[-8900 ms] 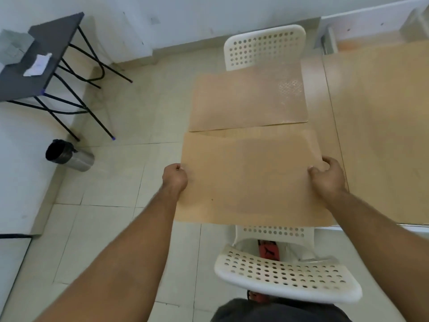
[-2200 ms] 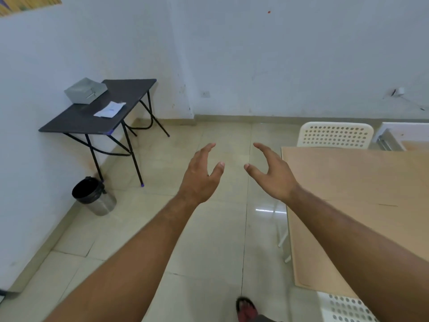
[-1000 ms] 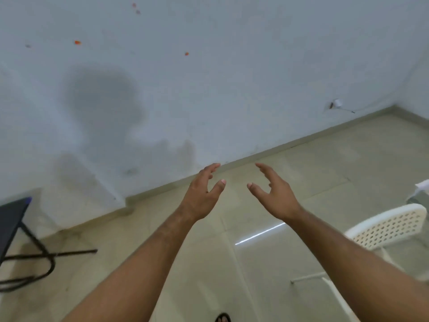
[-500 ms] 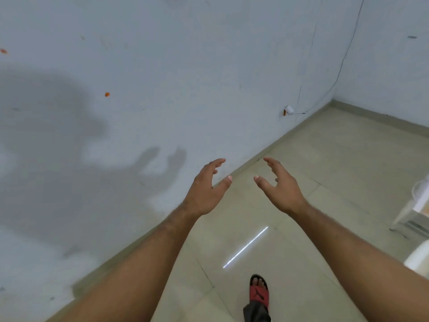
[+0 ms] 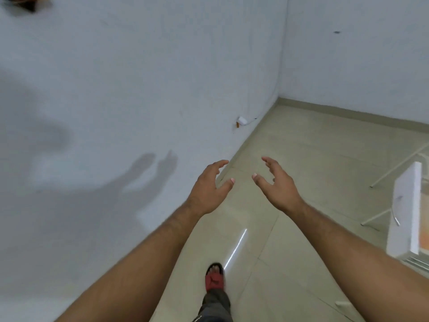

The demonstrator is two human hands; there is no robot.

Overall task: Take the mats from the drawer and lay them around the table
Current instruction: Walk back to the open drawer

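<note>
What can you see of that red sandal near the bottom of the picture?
The red sandal is an open-toed slide: a broad red strap with a dark emblem, over a dark sole. It is worn, with bare toes showing at the front and a dark trouser leg covering the heel. It seems planted flat on the glossy beige tiled floor, pointing away from the wearer.

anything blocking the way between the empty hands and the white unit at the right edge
Nothing visible does. The left hand and right hand hang open over bare floor; the white unit stands apart at the right, thin white legs just beside it. No mat shows.
</note>
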